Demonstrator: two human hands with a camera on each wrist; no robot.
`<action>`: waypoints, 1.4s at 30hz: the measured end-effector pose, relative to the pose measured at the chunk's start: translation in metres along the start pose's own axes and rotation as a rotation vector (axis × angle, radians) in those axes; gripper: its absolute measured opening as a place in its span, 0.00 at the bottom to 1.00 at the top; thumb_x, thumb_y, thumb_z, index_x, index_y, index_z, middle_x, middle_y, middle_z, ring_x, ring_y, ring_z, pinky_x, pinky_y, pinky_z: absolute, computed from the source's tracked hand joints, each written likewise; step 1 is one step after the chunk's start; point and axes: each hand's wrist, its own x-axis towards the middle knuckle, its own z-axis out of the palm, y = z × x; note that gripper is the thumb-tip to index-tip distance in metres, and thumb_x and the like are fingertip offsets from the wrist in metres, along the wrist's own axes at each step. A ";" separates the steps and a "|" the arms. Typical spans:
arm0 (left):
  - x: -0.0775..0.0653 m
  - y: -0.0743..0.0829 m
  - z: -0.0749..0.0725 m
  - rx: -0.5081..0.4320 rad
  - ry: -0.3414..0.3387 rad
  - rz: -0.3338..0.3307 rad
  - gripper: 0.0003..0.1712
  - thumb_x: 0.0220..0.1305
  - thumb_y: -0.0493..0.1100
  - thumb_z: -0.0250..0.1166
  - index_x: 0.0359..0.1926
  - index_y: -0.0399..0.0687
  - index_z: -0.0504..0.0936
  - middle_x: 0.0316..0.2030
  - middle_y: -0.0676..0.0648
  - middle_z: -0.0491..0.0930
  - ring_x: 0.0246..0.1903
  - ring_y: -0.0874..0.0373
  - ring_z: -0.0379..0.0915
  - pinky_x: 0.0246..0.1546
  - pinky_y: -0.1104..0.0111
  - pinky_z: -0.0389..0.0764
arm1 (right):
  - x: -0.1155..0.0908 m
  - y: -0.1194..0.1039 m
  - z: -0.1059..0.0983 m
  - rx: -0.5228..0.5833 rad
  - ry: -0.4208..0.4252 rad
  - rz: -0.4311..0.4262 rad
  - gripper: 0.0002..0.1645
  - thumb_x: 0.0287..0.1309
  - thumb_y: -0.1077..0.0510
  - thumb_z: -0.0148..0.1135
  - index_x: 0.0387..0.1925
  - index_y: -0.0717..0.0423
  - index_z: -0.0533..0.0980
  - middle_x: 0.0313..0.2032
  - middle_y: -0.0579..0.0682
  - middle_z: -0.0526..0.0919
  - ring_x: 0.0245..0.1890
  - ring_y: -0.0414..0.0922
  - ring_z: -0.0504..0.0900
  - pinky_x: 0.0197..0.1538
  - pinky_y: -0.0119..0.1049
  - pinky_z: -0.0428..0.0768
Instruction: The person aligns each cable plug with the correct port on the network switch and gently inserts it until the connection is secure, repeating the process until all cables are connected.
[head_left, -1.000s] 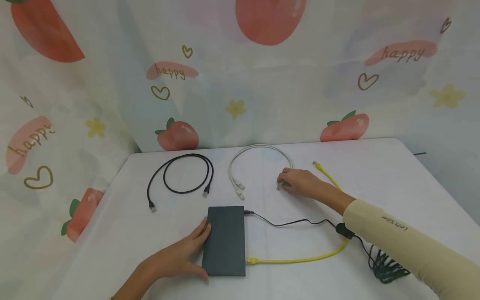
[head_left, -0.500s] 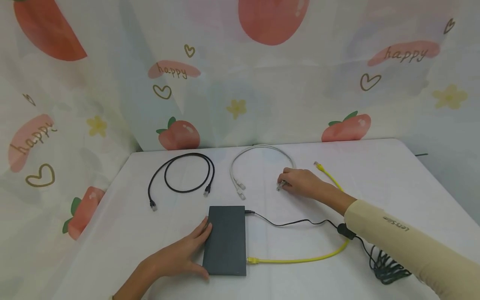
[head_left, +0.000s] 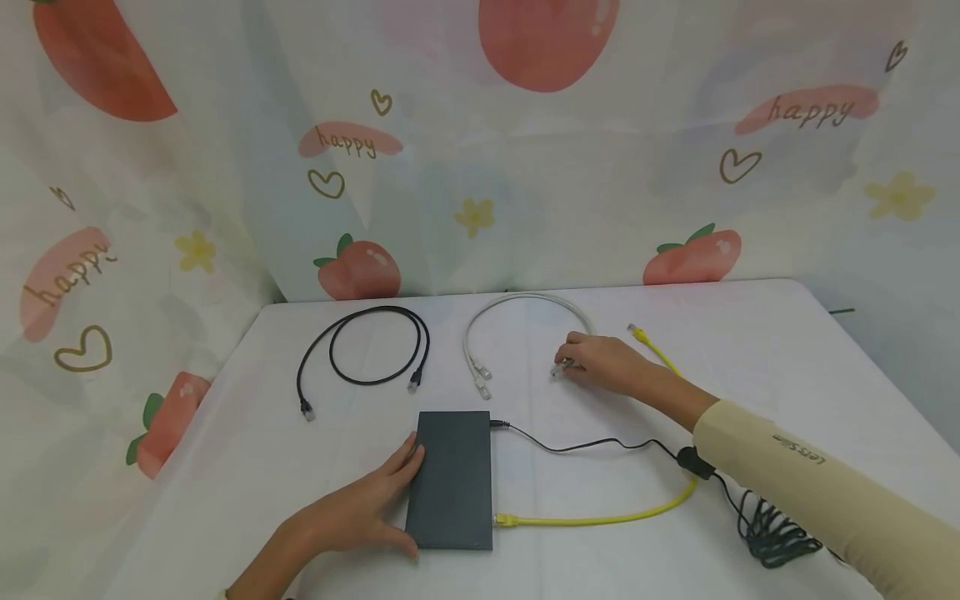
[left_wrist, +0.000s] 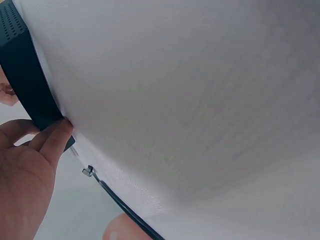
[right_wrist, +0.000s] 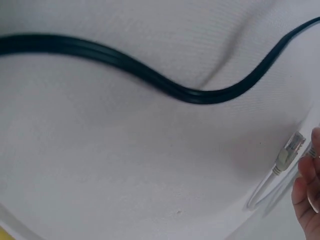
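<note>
Left hand (head_left: 363,507): fingers outstretched, touching the dark box (head_left: 453,481)
Right hand (head_left: 609,364): pinches the grey cable (head_left: 528,295) near its end

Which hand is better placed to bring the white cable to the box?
Probably the right hand: it holds the white cable near a plug, while the left hand rests against the box.
</note>
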 end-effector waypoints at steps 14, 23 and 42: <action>0.000 0.000 0.000 0.011 0.001 0.011 0.68 0.42 0.63 0.72 0.73 0.39 0.42 0.72 0.45 0.27 0.70 0.51 0.30 0.64 0.53 0.53 | -0.001 0.000 -0.010 0.032 0.061 -0.031 0.10 0.50 0.62 0.70 0.37 0.54 0.81 0.33 0.44 0.76 0.30 0.41 0.79 0.33 0.33 0.78; 0.001 -0.002 0.002 0.021 0.006 0.015 0.69 0.41 0.63 0.72 0.73 0.39 0.42 0.72 0.45 0.27 0.70 0.50 0.31 0.64 0.53 0.54 | -0.002 -0.001 -0.014 0.030 0.061 0.002 0.11 0.50 0.62 0.70 0.38 0.54 0.81 0.34 0.45 0.76 0.30 0.40 0.79 0.33 0.32 0.77; 0.000 -0.002 0.002 0.020 0.013 0.012 0.69 0.41 0.64 0.71 0.73 0.40 0.42 0.73 0.45 0.27 0.70 0.51 0.31 0.64 0.53 0.54 | -0.012 0.019 -0.011 0.026 -0.008 0.032 0.10 0.50 0.65 0.69 0.37 0.58 0.81 0.35 0.47 0.80 0.32 0.40 0.79 0.35 0.34 0.78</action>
